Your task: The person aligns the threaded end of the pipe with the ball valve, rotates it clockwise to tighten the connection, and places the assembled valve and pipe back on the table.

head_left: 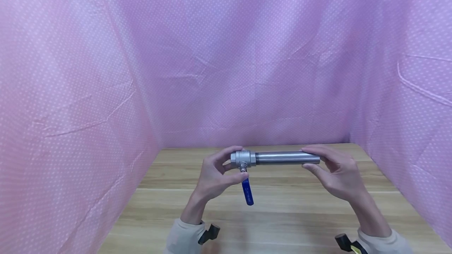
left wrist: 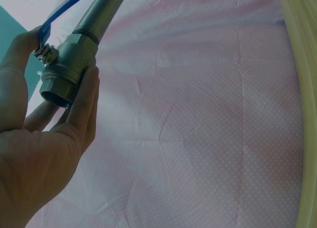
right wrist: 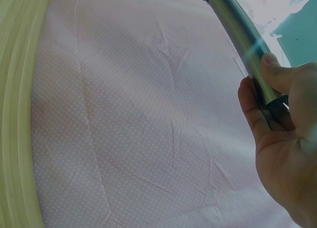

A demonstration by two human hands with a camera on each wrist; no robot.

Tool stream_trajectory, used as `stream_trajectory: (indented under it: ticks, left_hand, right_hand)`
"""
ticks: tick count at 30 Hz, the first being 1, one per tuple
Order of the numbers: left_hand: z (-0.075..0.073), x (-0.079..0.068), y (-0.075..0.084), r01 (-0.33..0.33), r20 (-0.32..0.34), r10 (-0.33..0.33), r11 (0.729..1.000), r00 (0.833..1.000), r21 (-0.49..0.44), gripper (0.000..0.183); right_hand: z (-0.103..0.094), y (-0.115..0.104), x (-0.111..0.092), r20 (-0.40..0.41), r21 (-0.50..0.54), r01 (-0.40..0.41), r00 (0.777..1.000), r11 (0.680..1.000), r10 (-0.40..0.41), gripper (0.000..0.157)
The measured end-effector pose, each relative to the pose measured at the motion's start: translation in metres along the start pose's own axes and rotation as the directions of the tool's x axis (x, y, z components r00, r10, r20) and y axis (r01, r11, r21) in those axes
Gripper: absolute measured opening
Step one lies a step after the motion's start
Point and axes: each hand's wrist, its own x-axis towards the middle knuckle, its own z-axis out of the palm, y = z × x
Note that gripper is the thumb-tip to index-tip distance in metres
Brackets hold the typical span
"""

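Observation:
A silver ball valve (head_left: 243,158) with a blue lever handle (head_left: 248,192) is joined to a steel pipe (head_left: 282,157), threads showing at the joint. The pair is held level above the table in the head view. My left hand (head_left: 216,175) grips the valve (left wrist: 69,64), fingers behind its body and thumb at the base of the lever. The valve's open end faces the palm in the left wrist view. My right hand (head_left: 340,173) pinches the free end of the pipe (right wrist: 247,44) between thumb and fingers.
A wood-grain table (head_left: 282,222) lies beneath the hands. Pink dotted cloth (head_left: 254,69) hangs behind it and along both sides. Black wrist mounts (head_left: 209,234) sit on the light sleeves (head_left: 185,236).

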Motion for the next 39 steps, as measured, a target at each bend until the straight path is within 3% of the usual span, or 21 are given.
stream_trajectory:
  ticks: [6, 10, 17, 21, 26, 33, 39]
  left_hand:
    - [0.0016, 0.0011, -0.0011, -0.011, -0.033, 0.011, 1.0, 0.999, 0.022, 0.066]
    - [0.0019, 0.0011, -0.0002, 0.013, -0.045, -0.012, 1.0, 0.999, 0.018, 0.066]
    - [0.0007, 0.0009, 0.0001, 0.044, -0.049, -0.044, 0.999, 0.998, -0.014, 0.067]
    - [0.0001, 0.0012, -0.0001, 0.046, -0.054, -0.047, 0.999, 0.997, -0.024, 0.067]
    - [-0.0008, 0.0017, 0.0001, 0.05, -0.062, -0.051, 0.998, 0.997, -0.026, 0.067]
    - [-0.0011, 0.0016, 0.0006, 0.048, -0.06, -0.05, 0.998, 0.997, -0.032, 0.068]
    - [-0.0006, 0.0012, 0.0016, 0.048, -0.052, -0.05, 0.998, 0.997, -0.046, 0.069]
  right_hand:
    - [0.0031, 0.0004, 0.0004, -0.004, -0.037, -0.013, 1.0, 0.999, 0.013, 0.036]
    - [0.0032, 0.0004, 0.0009, -0.006, 0.01, -0.033, 0.999, 0.999, 0.033, 0.037]
    - [0.0023, 0.0005, 0.0006, -0.031, -0.098, -0.044, 0.999, 0.994, 0.041, 0.036]
    - [0.0031, 0.0006, 0.0017, -0.026, 0.02, -0.058, 0.998, 0.998, 0.058, 0.04]
    - [0.004, 0.0014, 0.0029, 0.007, 0.191, -0.061, 0.998, 0.98, 0.061, 0.044]
    - [0.004, 0.002, 0.0034, 0.02, 0.198, -0.047, 0.999, 0.979, 0.044, 0.042]
    - [0.0025, 0.0, 0.0025, 0.02, 0.133, -0.056, 0.998, 0.99, 0.054, 0.041]
